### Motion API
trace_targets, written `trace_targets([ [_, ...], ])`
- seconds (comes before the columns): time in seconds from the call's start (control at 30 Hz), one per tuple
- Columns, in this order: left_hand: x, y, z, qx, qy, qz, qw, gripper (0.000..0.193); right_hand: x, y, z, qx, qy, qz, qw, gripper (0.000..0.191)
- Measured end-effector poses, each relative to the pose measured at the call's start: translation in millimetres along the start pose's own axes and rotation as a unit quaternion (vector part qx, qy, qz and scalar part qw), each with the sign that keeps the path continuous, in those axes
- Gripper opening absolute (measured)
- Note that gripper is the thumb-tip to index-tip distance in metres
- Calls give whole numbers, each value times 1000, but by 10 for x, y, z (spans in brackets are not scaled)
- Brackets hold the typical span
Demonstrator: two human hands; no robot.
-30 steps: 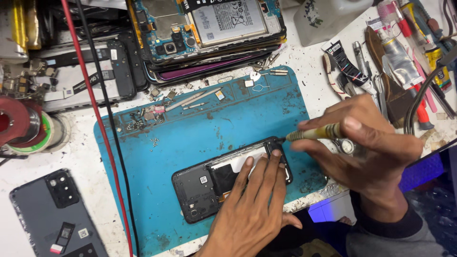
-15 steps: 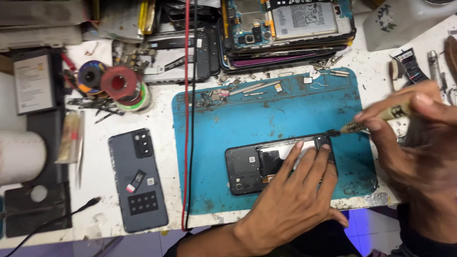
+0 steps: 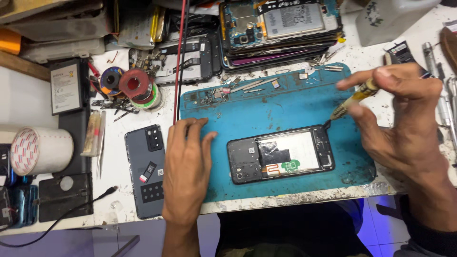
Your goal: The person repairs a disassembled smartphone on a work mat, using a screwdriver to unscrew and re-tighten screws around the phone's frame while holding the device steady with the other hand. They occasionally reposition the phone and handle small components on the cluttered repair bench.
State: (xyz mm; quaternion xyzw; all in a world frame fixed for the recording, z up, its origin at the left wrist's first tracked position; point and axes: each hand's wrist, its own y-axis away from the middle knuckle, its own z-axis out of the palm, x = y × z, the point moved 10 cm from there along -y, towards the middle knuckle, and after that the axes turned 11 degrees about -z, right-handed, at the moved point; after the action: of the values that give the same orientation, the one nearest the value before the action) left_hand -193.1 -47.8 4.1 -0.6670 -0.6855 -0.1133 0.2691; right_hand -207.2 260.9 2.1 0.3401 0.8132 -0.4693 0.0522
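Note:
An opened black phone (image 3: 281, 154) lies back-off on a blue work mat (image 3: 285, 107), its white battery and circuit parts exposed. My right hand (image 3: 400, 123) holds a yellow-handled screwdriver (image 3: 354, 97), whose tip points at the phone's upper right corner. My left hand (image 3: 188, 169) rests flat on the mat's left edge, fingers spread, holding nothing, a little left of the phone. The phone's grey back cover (image 3: 145, 171) lies on the white bench beside that hand.
A stack of dismantled phones (image 3: 281, 28) sits at the back. Solder spools (image 3: 131, 85), tweezers (image 3: 101, 147), a tape roll (image 3: 40, 150) and a loose battery (image 3: 65, 88) lie at the left. Red and black cables (image 3: 180, 57) run down the middle. Tools lie at the right edge (image 3: 440, 95).
My left hand has come off the phone and moved left to the mat's edge. The view has shifted left. The right hand still holds the screwdriver at the phone's corner.

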Motion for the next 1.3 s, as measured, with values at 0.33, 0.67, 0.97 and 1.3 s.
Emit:
trace_targets([
  [0.33, 285, -44, 275, 19, -54, 15, 998, 11, -70, 13, -205, -6, -4, -64, 998, 75],
  [0.67, 237, 47, 173, 8, 14, -3, 1000, 11, -110, 25, -131, 9, -26, -42, 999, 63],
  [0.97, 289, 198, -47, 18, 163, 51, 985, 17, -282, -142, -60, 27, -29, -28, 999, 71],
  [1.3, 498, 541, 26, -46, 306, 114, 944, 29, -266, 316, -97, 93, -159, 100, 978, 58],
])
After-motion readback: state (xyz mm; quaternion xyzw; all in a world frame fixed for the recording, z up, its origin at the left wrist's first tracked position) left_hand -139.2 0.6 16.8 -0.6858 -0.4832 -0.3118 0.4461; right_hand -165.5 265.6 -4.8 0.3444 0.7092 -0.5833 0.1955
